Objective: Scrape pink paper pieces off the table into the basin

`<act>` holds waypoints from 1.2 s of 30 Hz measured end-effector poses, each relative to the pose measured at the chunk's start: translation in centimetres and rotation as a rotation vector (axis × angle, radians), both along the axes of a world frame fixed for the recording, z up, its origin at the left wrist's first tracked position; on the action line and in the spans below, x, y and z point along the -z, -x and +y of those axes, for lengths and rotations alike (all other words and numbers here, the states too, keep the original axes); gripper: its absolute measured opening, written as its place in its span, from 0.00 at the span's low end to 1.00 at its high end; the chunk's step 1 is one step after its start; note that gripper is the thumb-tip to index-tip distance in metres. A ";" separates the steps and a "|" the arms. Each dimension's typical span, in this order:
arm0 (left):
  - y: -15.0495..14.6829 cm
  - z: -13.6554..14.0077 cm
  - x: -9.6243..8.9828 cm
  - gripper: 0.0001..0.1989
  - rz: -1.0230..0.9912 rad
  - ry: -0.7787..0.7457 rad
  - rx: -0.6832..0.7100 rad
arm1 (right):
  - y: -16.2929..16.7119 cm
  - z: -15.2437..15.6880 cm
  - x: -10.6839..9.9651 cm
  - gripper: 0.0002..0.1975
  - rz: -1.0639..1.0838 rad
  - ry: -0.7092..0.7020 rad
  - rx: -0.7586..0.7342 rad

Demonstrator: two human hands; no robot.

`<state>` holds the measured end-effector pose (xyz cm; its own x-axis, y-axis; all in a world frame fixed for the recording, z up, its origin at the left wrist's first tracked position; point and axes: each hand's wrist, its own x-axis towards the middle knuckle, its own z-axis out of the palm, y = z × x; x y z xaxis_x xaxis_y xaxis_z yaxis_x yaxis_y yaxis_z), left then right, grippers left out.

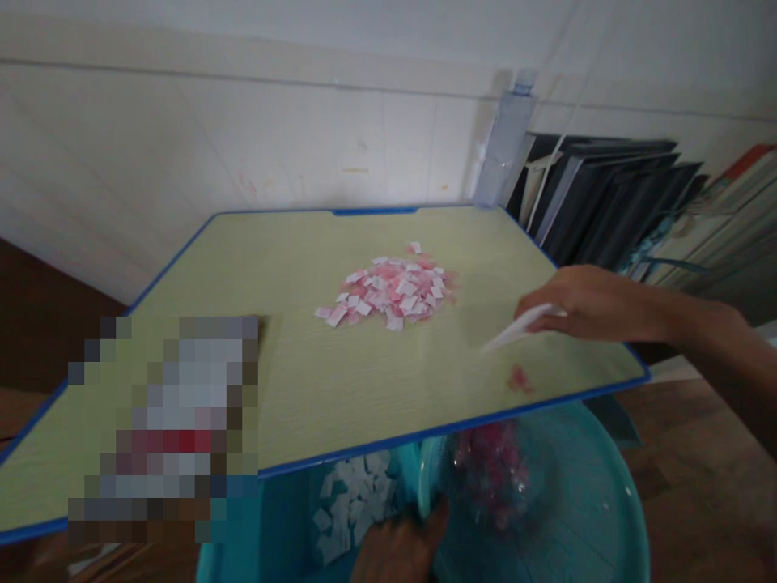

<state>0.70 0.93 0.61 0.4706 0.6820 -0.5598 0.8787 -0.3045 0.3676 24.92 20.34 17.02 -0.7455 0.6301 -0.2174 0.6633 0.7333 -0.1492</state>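
My right hand (pixel 562 304) is closed on a thin white sheet (pixel 515 328), low over the right side of a pale green board (pixel 291 389) with a blue edge. A heap of small white paper pieces (pixel 394 291), stained pink, lies on the board. Just below the sheet is a small wet pink smear (pixel 520 378). At the bottom, my left hand (pixel 397 551) is closed at the left rim of a round teal basin (pixel 583 502), its thumb on the inner side. Inside the basin is a blurred pink-red mass (pixel 494 474). The left hand's lower part is cut off.
A teal tub (pixel 285 518) below the board's front edge holds loose white paper pieces (pixel 352 494). A pixelated patch (pixel 176 413) hides something at left. A clear plastic bottle (pixel 507 146) stands against the wall, beside dark folders (pixel 613 190) and stacked books (pixel 722 219).
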 end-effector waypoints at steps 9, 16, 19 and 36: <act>-0.1 0.4 -0.5 0.36 0.063 0.061 0.019 | 1.4 5.4 1.6 0.13 -0.006 0.449 0.048; 0.1 0.0 0.3 0.36 0.022 0.033 0.002 | 3.2 1.8 2.0 0.13 -0.014 0.542 0.050; 0.1 -0.1 0.4 0.36 0.017 0.012 -0.004 | 2.6 1.4 1.9 0.14 -0.005 0.502 0.051; 0.2 -0.3 0.5 0.38 -0.009 -0.008 -0.023 | 1.0 -4.9 0.7 0.07 -0.044 0.051 0.163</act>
